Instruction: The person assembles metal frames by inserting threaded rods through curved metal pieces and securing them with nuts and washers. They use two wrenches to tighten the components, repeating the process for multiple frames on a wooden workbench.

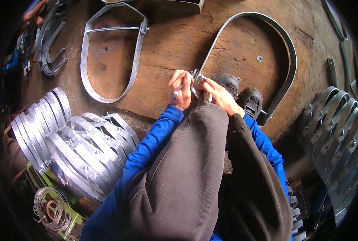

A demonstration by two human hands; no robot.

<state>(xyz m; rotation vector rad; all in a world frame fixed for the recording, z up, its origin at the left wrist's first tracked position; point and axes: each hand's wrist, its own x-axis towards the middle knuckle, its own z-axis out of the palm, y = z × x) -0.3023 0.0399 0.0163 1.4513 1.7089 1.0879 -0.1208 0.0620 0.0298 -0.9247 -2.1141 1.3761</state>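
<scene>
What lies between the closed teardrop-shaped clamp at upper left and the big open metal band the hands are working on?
In the head view, only bare wooden boards lie between the closed clamp and the open band.

Small fastener at the strap ends point(197, 77) mostly buried under both grips, kind unreadable. Left hand point(181, 89) closed over a small metal piece point(175, 94), shape unclear. Lower run of big steel loop point(291, 60) hidden behind shoes point(249, 100) and knees. Stacked bands point(331, 132) at right fading into dark rim. Box point(179, 5) cut off at top edge.
</scene>
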